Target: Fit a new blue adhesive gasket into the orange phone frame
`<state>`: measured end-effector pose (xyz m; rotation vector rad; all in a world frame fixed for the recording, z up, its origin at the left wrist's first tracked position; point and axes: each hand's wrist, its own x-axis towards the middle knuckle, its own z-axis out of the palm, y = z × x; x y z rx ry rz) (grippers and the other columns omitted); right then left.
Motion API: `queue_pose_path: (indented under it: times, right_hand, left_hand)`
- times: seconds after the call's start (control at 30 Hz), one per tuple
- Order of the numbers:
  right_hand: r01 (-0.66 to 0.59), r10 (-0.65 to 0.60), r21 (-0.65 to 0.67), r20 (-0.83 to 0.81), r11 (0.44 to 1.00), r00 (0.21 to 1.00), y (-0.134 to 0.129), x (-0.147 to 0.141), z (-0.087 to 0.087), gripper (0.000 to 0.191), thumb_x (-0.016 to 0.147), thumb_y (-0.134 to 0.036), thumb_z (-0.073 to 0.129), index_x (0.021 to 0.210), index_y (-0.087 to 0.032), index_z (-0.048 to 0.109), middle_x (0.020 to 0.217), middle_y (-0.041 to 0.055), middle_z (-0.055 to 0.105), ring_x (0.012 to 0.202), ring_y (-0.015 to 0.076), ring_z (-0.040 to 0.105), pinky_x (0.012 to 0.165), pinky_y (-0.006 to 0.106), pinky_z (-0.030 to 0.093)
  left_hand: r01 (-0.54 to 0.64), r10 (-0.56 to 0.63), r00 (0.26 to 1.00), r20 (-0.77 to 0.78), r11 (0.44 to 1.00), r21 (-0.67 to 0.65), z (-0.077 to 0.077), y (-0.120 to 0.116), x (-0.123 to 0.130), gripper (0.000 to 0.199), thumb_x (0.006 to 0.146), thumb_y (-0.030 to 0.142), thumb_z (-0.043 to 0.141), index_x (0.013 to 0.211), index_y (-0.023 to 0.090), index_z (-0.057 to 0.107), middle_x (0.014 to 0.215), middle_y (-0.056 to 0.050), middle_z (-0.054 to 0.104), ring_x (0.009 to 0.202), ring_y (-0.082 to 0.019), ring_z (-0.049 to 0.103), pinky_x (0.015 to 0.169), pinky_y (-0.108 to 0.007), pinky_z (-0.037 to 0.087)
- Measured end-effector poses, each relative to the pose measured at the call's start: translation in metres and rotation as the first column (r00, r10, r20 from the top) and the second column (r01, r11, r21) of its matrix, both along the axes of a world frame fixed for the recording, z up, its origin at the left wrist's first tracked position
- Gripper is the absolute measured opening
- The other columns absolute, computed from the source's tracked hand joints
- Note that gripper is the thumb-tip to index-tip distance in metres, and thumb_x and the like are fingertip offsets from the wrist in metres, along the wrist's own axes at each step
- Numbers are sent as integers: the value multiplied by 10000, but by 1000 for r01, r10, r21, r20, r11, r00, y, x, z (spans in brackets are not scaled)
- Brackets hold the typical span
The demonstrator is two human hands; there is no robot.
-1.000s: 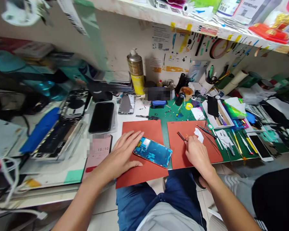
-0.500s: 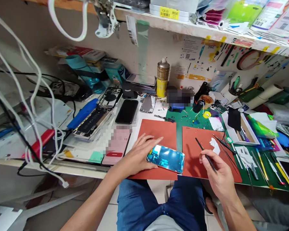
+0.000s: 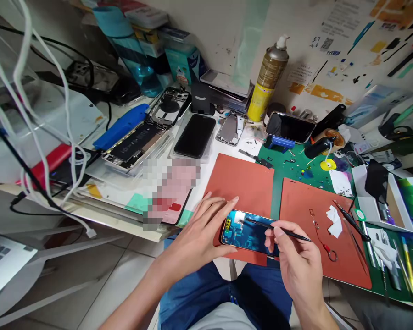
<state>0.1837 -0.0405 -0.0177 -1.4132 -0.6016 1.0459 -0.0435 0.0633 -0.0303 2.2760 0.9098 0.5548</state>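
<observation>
A phone screen assembly or frame with a shiny blue face (image 3: 252, 236) lies on the left brown mat (image 3: 242, 176), near the table's front edge. My left hand (image 3: 199, 231) grips its left end, fingers along the far edge and thumb at the near edge. Pinched in my right hand (image 3: 298, 263) is a slim black pointed tool, like a spudger (image 3: 298, 235). Its tip is over the phone, close to a white patch near the left end; whether it touches cannot be seen. The right hand covers the phone's right end.
On the right mat (image 3: 296, 215) lie a crumpled white tissue (image 3: 334, 222), a red cord with a ring (image 3: 325, 246) and tweezers (image 3: 353, 220). Left stand a pink-screened phone (image 3: 184, 197), a black phone (image 3: 195, 136) and an opened phone (image 3: 132, 142). White cables (image 3: 67, 101) hang far left.
My right hand has moved left from the right mat to above the phone, bringing the black tool's tip over it. My left hand still holds the phone. The camera view has shifted lower and closer.
</observation>
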Motion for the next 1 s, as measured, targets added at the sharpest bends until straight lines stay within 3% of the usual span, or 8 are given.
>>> queue_pose_path:
  times: [0.23, 0.7, 1.0]
  right_hand:
    - [-28, 28, -46, 5, 999, 1000, 14, -18, -2, 257, 959, -441, 826, 1043, -199, 824, 917, 98, 802, 734, 201, 726, 674, 340, 628]
    - [-79, 79, -32, 6, 996, 997, 21, -21, -5, 188, 986, -387, 807, 1067, -221, 842, 899, 78, 806, 747, 183, 736, 697, 310, 644]
    - [-85, 84, -56, -21, 995, 996, 23, -20, -6, 214, 983, -408, 813, 1072, -215, 840, 958, 94, 823, 768, 188, 749, 705, 308, 658]
  left_hand:
    - [-19, 19, 999, 27, 1000, -2, -7, -3, -1, 1122, 857, 420, 910, 1734, 406, 210, 1565, -100, 619, 1550, -345, 491, 1320, -670, 371]
    - [-4, 4, 999, 32, 1000, -1, -10, -3, -3, 993, 908, 465, 853, 1709, 356, 276, 1553, -115, 624, 1573, -321, 462, 1328, -638, 367]
    - [-8, 7, 1000, 27, 999, 34, -10, -3, -4, 1040, 875, 429, 893, 1710, 336, 280, 1528, -117, 640, 1556, -322, 479, 1329, -623, 373]
